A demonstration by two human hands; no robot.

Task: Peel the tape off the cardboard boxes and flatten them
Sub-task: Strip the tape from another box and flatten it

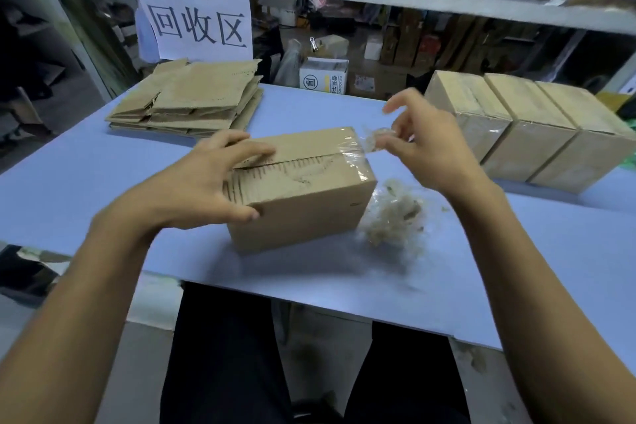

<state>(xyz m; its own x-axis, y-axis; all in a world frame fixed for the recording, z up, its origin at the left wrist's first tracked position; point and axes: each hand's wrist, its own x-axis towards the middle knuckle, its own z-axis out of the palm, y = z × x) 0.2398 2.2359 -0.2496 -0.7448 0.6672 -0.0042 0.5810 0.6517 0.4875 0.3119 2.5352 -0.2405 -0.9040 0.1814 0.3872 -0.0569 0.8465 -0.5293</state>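
A closed cardboard box [309, 203] stands in the middle of the blue table [86, 189]. My left hand [206, 182] grips its left end, fingers over the top and thumb on the front face. Clear tape [370, 144] is lifted off the box's top right end, and my right hand [426, 144] pinches its crumpled free end just right of the box. Part of the tape still sticks over the right edge. The top's surface is torn where the tape was.
A wad of peeled tape [392, 213] lies right of the box. Flattened boxes [192, 100] are stacked at the back left under a paper sign [196, 17]. Three taped boxes [530, 127] stand in a row at the right. Shelving crosses behind the table.
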